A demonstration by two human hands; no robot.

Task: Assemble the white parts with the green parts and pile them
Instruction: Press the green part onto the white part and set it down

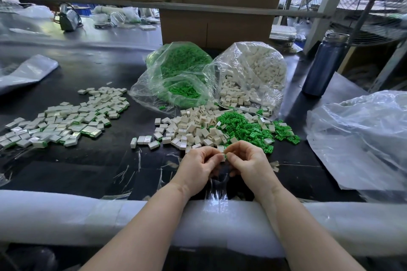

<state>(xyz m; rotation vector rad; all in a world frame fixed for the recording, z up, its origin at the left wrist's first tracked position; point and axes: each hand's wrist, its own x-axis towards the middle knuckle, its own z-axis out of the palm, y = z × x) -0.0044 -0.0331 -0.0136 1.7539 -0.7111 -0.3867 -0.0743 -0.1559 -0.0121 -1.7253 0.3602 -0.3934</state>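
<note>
My left hand (199,166) and my right hand (248,161) meet over the near middle of the black table, fingertips pinching one small white part (222,156) between them; a sliver of green shows at its edge. Just beyond lies a heap of loose white parts (193,128), with loose green parts (248,128) to its right. A wide pile of assembled white-and-green pieces (66,119) spreads across the left. Behind stand an open clear bag of green parts (178,75) and a clear bag of white parts (253,75).
A dark blue bottle (322,66) stands at the right. Crumpled clear plastic (361,138) lies at the right edge, another sheet (24,72) at the far left. Cardboard boxes (215,26) rise behind the bags. White foam padding (88,215) covers the table's near edge.
</note>
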